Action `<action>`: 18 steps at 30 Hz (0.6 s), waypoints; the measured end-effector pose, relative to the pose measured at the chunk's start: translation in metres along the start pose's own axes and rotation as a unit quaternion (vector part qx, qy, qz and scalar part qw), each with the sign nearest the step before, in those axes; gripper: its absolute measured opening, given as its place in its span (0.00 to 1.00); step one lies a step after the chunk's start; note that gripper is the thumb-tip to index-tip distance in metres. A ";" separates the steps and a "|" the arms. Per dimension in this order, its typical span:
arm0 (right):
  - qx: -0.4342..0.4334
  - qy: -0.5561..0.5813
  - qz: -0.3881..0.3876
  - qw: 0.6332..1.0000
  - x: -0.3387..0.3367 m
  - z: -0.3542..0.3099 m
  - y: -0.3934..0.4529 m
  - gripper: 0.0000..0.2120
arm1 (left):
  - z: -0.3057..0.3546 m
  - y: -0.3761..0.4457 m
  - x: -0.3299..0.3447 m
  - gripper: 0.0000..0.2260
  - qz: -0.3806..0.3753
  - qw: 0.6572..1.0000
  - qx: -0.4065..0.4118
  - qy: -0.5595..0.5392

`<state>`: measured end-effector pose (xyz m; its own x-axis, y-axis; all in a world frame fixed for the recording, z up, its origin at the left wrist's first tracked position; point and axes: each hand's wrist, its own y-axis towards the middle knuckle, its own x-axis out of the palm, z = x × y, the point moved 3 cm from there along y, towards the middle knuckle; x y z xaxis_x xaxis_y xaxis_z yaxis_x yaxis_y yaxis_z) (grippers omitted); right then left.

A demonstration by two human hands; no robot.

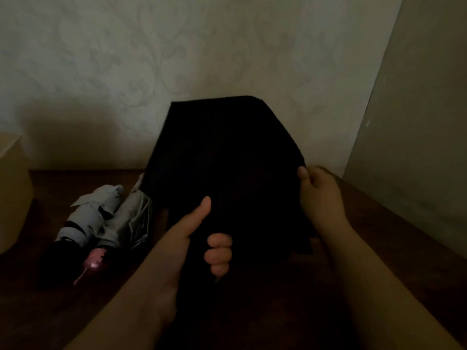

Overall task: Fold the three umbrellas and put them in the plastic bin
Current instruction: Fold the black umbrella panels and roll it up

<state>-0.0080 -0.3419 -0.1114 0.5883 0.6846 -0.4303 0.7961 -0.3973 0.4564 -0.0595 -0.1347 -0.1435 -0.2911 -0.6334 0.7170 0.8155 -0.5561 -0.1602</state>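
A black umbrella [222, 157] stands up in front of me, its loose dark fabric spread wide. My left hand [199, 238] is wrapped around its lower part, thumb pointing up. My right hand [319, 193] pinches the fabric's right edge. On the dark wooden surface to the left lie two collapsed umbrellas: a grey one with a black handle [86, 221] and a beige one with a pink handle [126, 221]. They lie side by side, touching. A pale container [12, 188] shows at the far left edge; I cannot tell if it is the plastic bin.
The dark wooden surface [379, 223] runs to a patterned wall [177, 59] behind. A light panel [417, 122] leans or stands at the right. The scene is dim.
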 end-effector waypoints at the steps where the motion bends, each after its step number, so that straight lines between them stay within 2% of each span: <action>1: -0.001 -0.017 -0.005 1.000 0.004 0.001 -0.002 0.16 | -0.003 0.000 0.002 0.24 -0.025 0.999 -0.024 -0.025; 4: -0.005 -0.083 -0.018 0.996 0.017 0.002 -0.008 0.14 | -0.009 -0.001 0.006 0.21 -0.117 0.987 -0.081 -0.071; 6: -0.014 -0.109 -0.033 0.993 0.027 -0.002 -0.015 0.13 | -0.011 -0.003 0.007 0.20 -0.171 0.978 -0.085 -0.081; 7: -0.019 -0.128 -0.052 0.990 0.033 -0.005 -0.018 0.12 | -0.011 -0.005 0.009 0.20 -0.175 0.978 -0.081 -0.076; 8: -0.027 -0.162 -0.075 0.984 0.038 -0.009 -0.021 0.10 | -0.010 -0.005 0.010 0.22 -0.151 0.984 -0.071 -0.063; 10: -0.051 -0.241 -0.104 0.964 0.041 -0.013 -0.024 0.11 | -0.008 -0.005 0.014 0.26 -0.056 0.998 -0.036 -0.023; 12: -0.073 -0.251 -0.061 0.963 0.028 -0.021 -0.023 0.13 | -0.004 -0.007 0.014 0.20 0.019 1.000 0.018 0.009; 15: -0.132 -0.102 0.086 0.982 -0.010 -0.050 -0.029 0.08 | 0.001 -0.008 0.008 0.17 0.081 0.992 0.080 0.063; 16: -0.152 -0.035 0.105 0.982 -0.018 -0.062 -0.036 0.07 | 0.001 -0.007 0.004 0.17 0.104 0.986 0.097 0.088; 17: -0.160 0.024 0.090 0.983 -0.020 -0.075 -0.044 0.05 | 0.001 -0.007 0.003 0.16 0.128 0.980 0.111 0.108; 18: -0.150 0.063 0.040 0.986 -0.018 -0.084 -0.052 0.04 | 0.000 -0.007 0.001 0.16 0.148 0.973 0.124 0.125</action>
<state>-0.0718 -0.2816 -0.0619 0.6107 0.7364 -0.2912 0.6585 -0.2680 0.7032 -0.0650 -0.1311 -0.1416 -0.1122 -0.8741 0.4727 0.9687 -0.2021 -0.1439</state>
